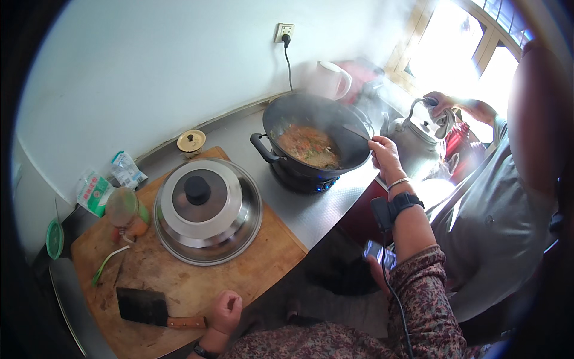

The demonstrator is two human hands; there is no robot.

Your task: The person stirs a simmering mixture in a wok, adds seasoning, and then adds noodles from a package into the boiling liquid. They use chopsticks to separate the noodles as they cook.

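My right hand (385, 156) grips the thin handle of a cooking utensil (357, 132) at the right rim of a dark wok (344, 110); its working end cannot be made out. Reddish, soupy food (308, 144) lies in the wok, and steam rises from it. Under the wok is a black electric cooker (293, 179) with blue lights. My left hand (226, 310) is loosely curled at the front edge of a wooden cutting board (264, 251), with nothing visible in it. Close to its left lies a cleaver (143, 306) with a wooden handle.
A domed steel lid (210, 233), a jar (122, 208) and a scallion piece (110, 262) are on the board. Behind are seasoning bags (94, 193) and a lidded pot (191, 142). At right, another person (489, 229) holds a metal kettle (415, 143) and a phone (379, 254).
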